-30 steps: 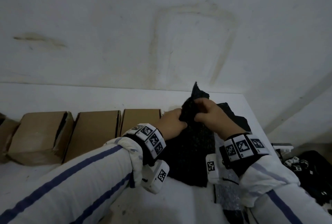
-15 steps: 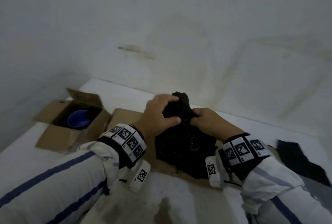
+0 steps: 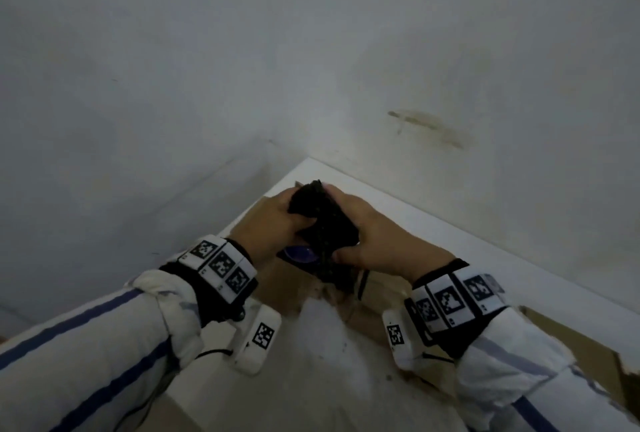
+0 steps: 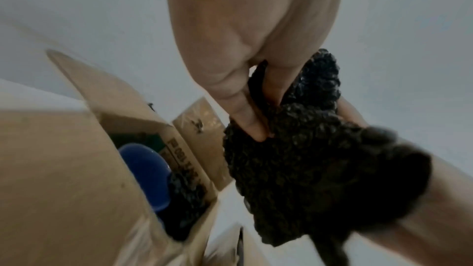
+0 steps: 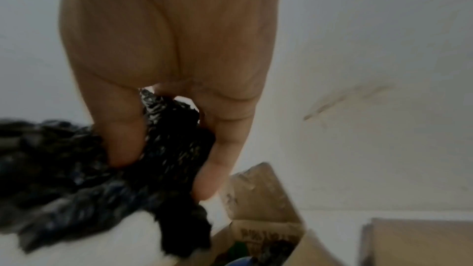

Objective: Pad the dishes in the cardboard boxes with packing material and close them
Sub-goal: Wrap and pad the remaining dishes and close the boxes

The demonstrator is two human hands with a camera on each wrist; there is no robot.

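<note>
Left hand: your left hand (image 3: 273, 224) grips the near-left side of a wad of black bubble wrap (image 3: 323, 224), thumb and fingers curled into it; in the left wrist view two fingertips (image 4: 252, 126) dig into the bumpy sheet (image 4: 314, 159).
Right hand: your right hand (image 3: 377, 241) clasps the same wad from the right, thumb underneath toward you; the right wrist view shows the thumb (image 5: 122, 141) and one finger (image 5: 220, 161) pinching the dark plastic (image 5: 76, 179), which is blurred at the left.
Wad position: bunched up between both hands, held off the surface, directly above the open cardboard box (image 3: 298, 289); a loose tail hangs down toward the box mouth.
Box: flaps up and open; in the left wrist view one flap (image 4: 102, 88) stands tilted, and an inner flap carries dark print too blurred to read.
Dish: blue bowl (image 3: 300, 253) sits inside the box, only a sliver showing under your hands; the left wrist view shows it (image 4: 147, 171) with more black wrap (image 4: 187, 195) already tucked just beside it.
Second box: another cardboard box (image 3: 568, 341) lies to your right on the white table (image 3: 450, 227); its brown top (image 5: 419, 240) shows at the lower right of the right wrist view.
Surroundings: table sits in a corner of stained white walls (image 3: 429, 127).
Wrists: marker-tagged bands (image 3: 218, 263) over white sleeves with blue stripes.
</note>
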